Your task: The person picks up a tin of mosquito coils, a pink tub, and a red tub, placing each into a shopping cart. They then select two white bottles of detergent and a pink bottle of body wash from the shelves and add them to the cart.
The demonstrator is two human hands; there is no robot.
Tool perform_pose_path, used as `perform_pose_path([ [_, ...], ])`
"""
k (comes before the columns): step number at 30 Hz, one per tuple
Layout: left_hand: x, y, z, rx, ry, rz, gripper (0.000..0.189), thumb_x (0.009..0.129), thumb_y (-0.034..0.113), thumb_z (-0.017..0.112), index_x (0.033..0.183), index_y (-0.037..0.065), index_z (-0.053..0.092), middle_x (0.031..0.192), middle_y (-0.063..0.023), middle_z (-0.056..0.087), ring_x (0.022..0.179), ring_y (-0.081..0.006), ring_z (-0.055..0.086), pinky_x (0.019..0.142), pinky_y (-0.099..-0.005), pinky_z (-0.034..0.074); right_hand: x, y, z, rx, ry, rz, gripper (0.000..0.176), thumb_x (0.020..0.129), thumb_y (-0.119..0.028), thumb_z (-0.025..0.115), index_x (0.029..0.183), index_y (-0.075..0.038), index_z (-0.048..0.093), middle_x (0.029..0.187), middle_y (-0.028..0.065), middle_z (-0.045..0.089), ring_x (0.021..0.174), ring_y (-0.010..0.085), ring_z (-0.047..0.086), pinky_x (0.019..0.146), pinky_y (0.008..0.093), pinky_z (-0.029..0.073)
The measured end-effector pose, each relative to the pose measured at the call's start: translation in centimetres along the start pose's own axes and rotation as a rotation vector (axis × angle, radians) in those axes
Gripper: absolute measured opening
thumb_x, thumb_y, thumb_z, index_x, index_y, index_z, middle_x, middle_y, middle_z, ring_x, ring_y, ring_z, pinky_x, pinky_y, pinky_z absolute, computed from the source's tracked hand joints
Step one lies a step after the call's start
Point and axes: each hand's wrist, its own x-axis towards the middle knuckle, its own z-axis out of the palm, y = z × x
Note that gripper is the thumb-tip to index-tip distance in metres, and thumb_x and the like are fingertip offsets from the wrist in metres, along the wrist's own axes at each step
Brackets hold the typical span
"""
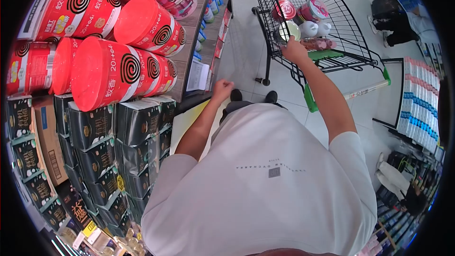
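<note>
My right hand (295,50) reaches over the near side of a black wire shopping cart (348,16). Its fingers are closed at the edge of a round tub with a pale lid (289,31); part of the grip is hidden. Around that tub in the cart are a red-lidded tub (285,9), a pink-and-white tub (316,9), white bottles (309,29) and a pinkish pack (318,44). My left hand (222,90) hangs by the shelf with curled fingers, holding nothing I can see.
Red mosquito-coil tubs (102,73) are stacked on the shelf at left, above dark packs (95,125). A price-tag holder (197,76) juts from the shelf edge. The cart's green handle (310,98) points toward me. Other people (400,28) stand at right, near stacked cartons (417,99).
</note>
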Motion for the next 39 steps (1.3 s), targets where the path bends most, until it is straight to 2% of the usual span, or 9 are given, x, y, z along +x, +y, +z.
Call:
perform_pose_path([
  [1, -0.1, -1.0, -0.5, 0.039, -0.021, -0.047, 0.030, 0.082, 0.028, 0.072, 0.086, -0.001, 0.068, 0.076, -0.0129, 0.070, 0.071, -0.0227, 0.067, 0.069, -0.0366, 0.053, -0.5, 0.2, -0.3, -0.055, -0.010, 0.027, 0.041, 0.095, -0.032, 0.053, 0.110, 0.005, 0.050, 0.100, 0.0300, 0.066, 0.100, 0.0440, 0.065, 0.085, 0.0532, 0.051],
  [5, 0.7, -4.5, -1.6, 0.141, -0.074, -0.089, 0.028, 0.082, 0.027, 0.072, 0.085, -0.001, 0.067, 0.072, -0.0114, 0.069, 0.069, -0.0227, 0.067, 0.068, -0.0363, 0.053, -1.2, 4.2, -0.1, -0.006, -0.013, 0.074, 0.035, 0.097, -0.029, 0.050, 0.109, 0.004, 0.051, 0.101, 0.0285, 0.067, 0.097, 0.0439, 0.066, 0.082, 0.0534, 0.051],
  [7, 0.8, -4.4, -2.6, 0.119, -0.142, -0.238, 0.027, 0.081, 0.025, 0.072, 0.084, -0.001, 0.068, 0.073, -0.0124, 0.069, 0.069, -0.0231, 0.067, 0.068, -0.0369, 0.053, -1.4, 6.5, 1.2, 0.005, 0.065, -0.006, 0.032, 0.098, -0.028, 0.049, 0.109, 0.002, 0.052, 0.095, 0.0283, 0.067, 0.091, 0.0462, 0.065, 0.080, 0.0559, 0.050],
  [10, 3.0, -9.0, -3.2, 0.303, -0.135, -0.182, 0.029, 0.078, 0.031, 0.071, 0.087, 0.003, 0.072, 0.085, -0.0162, 0.072, 0.083, -0.0295, 0.070, 0.078, -0.0401, 0.054, -2.2, 7.5, 0.4, 0.021, 0.061, -0.029, 0.031, 0.099, -0.028, 0.047, 0.109, 0.001, 0.050, 0.089, 0.0295, 0.066, 0.088, 0.0479, 0.064, 0.078, 0.0582, 0.049],
  [13, 4.3, -10.4, -4.3, 0.383, -0.201, -0.200, 0.031, 0.077, 0.034, 0.070, 0.089, 0.005, 0.072, 0.091, -0.0169, 0.072, 0.090, -0.0323, 0.069, 0.083, -0.0414, 0.053, -2.6, 10.1, 1.0, -0.021, 0.049, -0.019, 0.036, 0.100, -0.030, 0.046, 0.120, 0.000, 0.043, 0.085, 0.0306, 0.065, 0.081, 0.0501, 0.062, 0.073, 0.0586, 0.048],
  [18, 5.3, -9.0, -4.9, 0.401, -0.225, -0.198, 0.031, 0.077, 0.033, 0.070, 0.091, 0.005, 0.072, 0.095, -0.0177, 0.072, 0.094, -0.0329, 0.069, 0.085, -0.0409, 0.052, -3.8, 11.8, 0.0, -0.012, -0.029, 0.046, 0.030, 0.102, -0.027, 0.041, 0.111, 0.001, 0.044, 0.092, 0.0289, 0.066, 0.086, 0.0495, 0.063, 0.077, 0.0583, 0.048],
  [26, 6.4, -4.8, -3.1, 0.455, -0.220, -0.189, 0.030, 0.078, 0.031, 0.070, 0.092, 0.004, 0.072, 0.094, -0.0179, 0.071, 0.093, -0.0321, 0.069, 0.085, -0.0404, 0.053, -3.6, 15.4, -1.4, -0.044, -0.050, 0.014, 0.024, 0.102, -0.025, 0.042, 0.106, -0.001, 0.042, 0.084, 0.0280, 0.065, 0.083, 0.0479, 0.063, 0.074, 0.0562, 0.049],
  [33, 9.6, -2.5, -1.6, 0.475, -0.211, -0.162, 0.030, 0.081, 0.031, 0.068, 0.091, 0.003, 0.072, 0.091, -0.0181, 0.072, 0.090, -0.0308, 0.070, 0.081, -0.0401, 0.054, -2.3, 19.1, -2.2, -0.033, -0.088, -0.005, 0.022, 0.102, -0.022, 0.043, 0.103, 0.000, 0.042, 0.087, 0.0272, 0.065, 0.084, 0.0462, 0.064, 0.074, 0.0548, 0.050],
  [39, 12.0, 5.6, 1.2, 0.594, -0.214, -0.046, 0.030, 0.081, 0.031, 0.068, 0.092, 0.004, 0.073, 0.093, -0.0173, 0.072, 0.091, -0.0302, 0.069, 0.082, -0.0406, 0.054, -0.9, 22.7, -3.5, -0.046, -0.101, -0.046, 0.019, 0.098, -0.019, 0.048, 0.104, -0.002, 0.043, 0.085, 0.0229, 0.067, 0.081, 0.0427, 0.067, 0.072, 0.0531, 0.052],
])
